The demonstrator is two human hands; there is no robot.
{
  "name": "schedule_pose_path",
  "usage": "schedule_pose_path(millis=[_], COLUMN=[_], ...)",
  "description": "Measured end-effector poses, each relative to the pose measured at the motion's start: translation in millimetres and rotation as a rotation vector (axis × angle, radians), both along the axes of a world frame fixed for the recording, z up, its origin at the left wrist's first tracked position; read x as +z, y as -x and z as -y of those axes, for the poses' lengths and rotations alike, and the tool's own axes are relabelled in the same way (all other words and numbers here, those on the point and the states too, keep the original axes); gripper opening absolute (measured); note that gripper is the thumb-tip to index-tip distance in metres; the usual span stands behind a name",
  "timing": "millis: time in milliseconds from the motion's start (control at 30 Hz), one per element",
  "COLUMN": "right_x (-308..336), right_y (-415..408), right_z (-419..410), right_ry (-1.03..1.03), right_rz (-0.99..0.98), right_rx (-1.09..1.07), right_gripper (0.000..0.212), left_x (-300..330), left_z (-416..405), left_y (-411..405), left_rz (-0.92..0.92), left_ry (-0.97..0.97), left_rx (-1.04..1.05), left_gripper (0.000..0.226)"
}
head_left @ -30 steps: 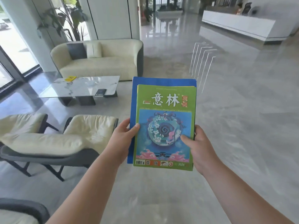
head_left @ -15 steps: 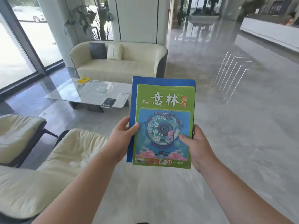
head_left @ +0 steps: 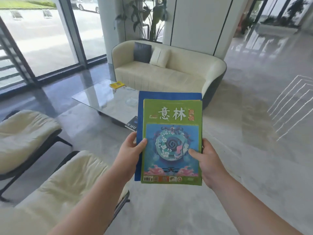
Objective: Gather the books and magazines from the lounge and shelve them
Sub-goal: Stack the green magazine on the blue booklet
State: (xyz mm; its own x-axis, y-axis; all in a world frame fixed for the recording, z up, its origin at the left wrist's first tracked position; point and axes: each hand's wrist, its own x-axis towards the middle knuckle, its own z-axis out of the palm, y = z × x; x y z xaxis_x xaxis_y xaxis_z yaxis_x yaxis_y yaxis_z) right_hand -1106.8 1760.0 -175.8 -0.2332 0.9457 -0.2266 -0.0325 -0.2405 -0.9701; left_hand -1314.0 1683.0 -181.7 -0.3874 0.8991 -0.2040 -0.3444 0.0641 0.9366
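A green magazine point(head_left: 171, 141) stacked on a blue book point(head_left: 140, 106) is gripped by left hand point(head_left: 130, 151) and right hand point(head_left: 205, 160) — both closed on the edges; behind the stack, a yellow book point(head_left: 116, 85) and a dark book point(head_left: 132, 124) are seen on the desk point(head_left: 105, 99).

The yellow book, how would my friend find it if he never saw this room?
Find the cream sofa, then the glass-topped coffee table in front of it. The yellow book lies on the table's far corner, nearest the sofa. The dark book on the near edge is the other one there; only this one is bright yellow.
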Motion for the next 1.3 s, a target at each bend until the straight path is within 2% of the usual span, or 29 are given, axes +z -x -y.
schedule_pose_path(millis=[300,567,733,900,1100,1300], right_x=[-11,-55,-58,-69,-88,-82], right_y=[136,316,424,529,671,791], right_z=[-237,-397,-427,-442,-465,-507], right_ry=[0.049,0.094,0.183,0.181,0.220,0.256], right_rz=[0.041,0.047,0.060,0.072,0.071,0.029], right_rx=[0.283,0.713,0.923,1.081,1.078,0.961], right_gripper=[0.025,0.026,0.026,0.026,0.027,0.031], left_x=[-19,-58,-53,-60,-79,-61], left_z=[-173,-273,-289,-295,-318,-371], left_y=[105,211,274,350,494,647], left_rz=[0.091,0.107,0.119,0.152,0.148,0.133], left_ry=[0.077,0.155,0.197,0.214,0.241,0.260], left_rx=[0.240,0.683,0.927,1.063,1.043,0.951], left_gripper=[0.019,0.028,0.011,0.014,0.015,0.014])
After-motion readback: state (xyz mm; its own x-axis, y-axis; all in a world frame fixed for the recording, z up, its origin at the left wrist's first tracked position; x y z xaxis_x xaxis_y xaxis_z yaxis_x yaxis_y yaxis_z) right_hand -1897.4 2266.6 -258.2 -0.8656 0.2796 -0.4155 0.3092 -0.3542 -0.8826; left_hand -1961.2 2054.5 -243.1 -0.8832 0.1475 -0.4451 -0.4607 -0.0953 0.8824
